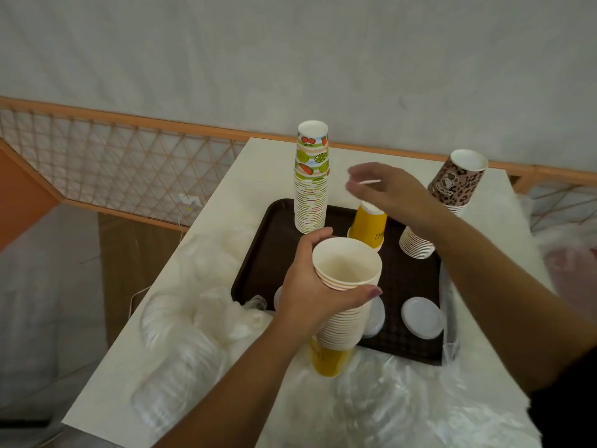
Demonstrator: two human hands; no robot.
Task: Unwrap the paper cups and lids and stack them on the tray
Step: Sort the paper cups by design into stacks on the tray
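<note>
My left hand (307,286) grips a stack of yellow paper cups (347,273) near its top, holding it upright over the front edge of the dark brown tray (255,253). My right hand (391,189) is blurred and hovers above a short yellow cup stack (368,229) standing on the tray. A thin white edge shows between its fingers and thumb; what it is cannot be made out. A tall fruit-print cup stack (311,189) stands at the tray's back left. A leopard-print cup stack (455,185) leans at the back right, partly behind my right arm. Two white lids (421,316) lie on the tray's front.
Crumpled clear plastic wrap (181,350) covers the white table (268,169) left of the tray, and more wrap (387,402) lies in front. A wrapped roll of clear lids lies at the front left. A lattice railing and a white wall stand behind the table.
</note>
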